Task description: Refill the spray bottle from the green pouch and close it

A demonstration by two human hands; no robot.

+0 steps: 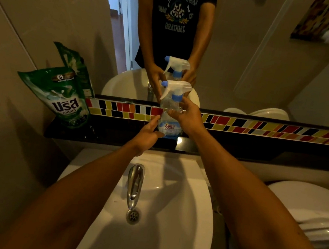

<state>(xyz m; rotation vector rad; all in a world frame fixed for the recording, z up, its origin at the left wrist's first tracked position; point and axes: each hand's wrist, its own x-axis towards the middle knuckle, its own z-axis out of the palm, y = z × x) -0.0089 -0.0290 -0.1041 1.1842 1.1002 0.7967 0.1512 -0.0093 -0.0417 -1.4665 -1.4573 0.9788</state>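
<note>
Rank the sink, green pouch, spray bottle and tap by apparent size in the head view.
1. Sink, by far, though it sits nearest the camera.
2. Green pouch.
3. Spray bottle.
4. Tap; close to the bottle, and nearer the camera, so this order is unsure.

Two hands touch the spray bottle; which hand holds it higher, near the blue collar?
The right hand grips the clear plastic spray bottle just below its blue collar; the left hand is low, beside the label.

A dark, glossy ledge [238, 150] runs along the wall below the mirror, behind a white sink. A green pouch [65, 97] stands upright at its left end. A clear spray bottle [167, 124] stands upright near the middle, well apart from the pouch
</note>
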